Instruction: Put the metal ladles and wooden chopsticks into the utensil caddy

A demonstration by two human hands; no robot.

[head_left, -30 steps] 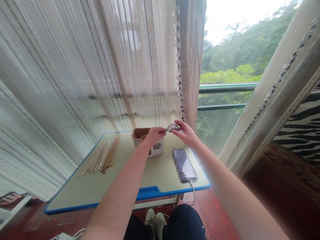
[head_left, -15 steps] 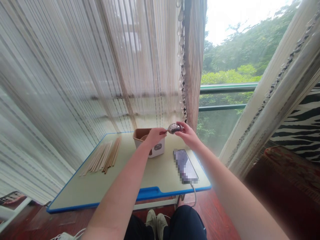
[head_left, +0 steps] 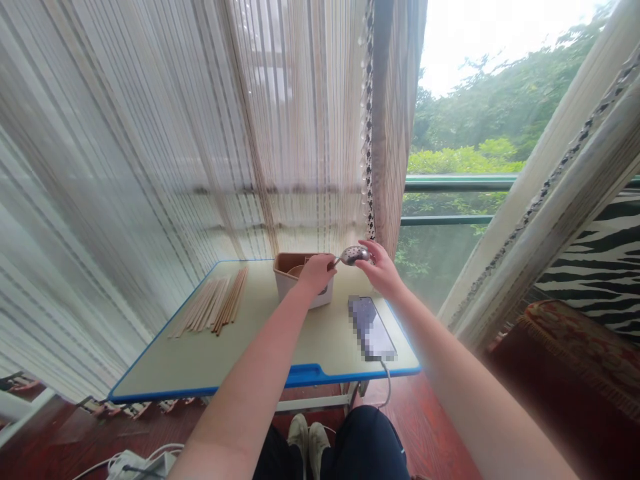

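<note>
A metal slotted spoon with a perforated bowl is held up above the far side of the table. My left hand is closed around its handle, in front of a utensil holder with a white outside and brown inside. At the bowl's right edge, the thumb and fingers of my right hand pinch the spoon. My left hand and wrist hide part of the holder. On the left of the table lie several pale chopsticks beside several darker brown chopsticks.
A phone with a cable lies at the right of the blue-edged table. Sheer curtains hang behind it. A power strip is on the floor at lower left.
The view has shifted slightly, so the table sits a little further right and higher. A longer piece of the spoon's handle shows between my hands. Both hands keep hold of it.
</note>
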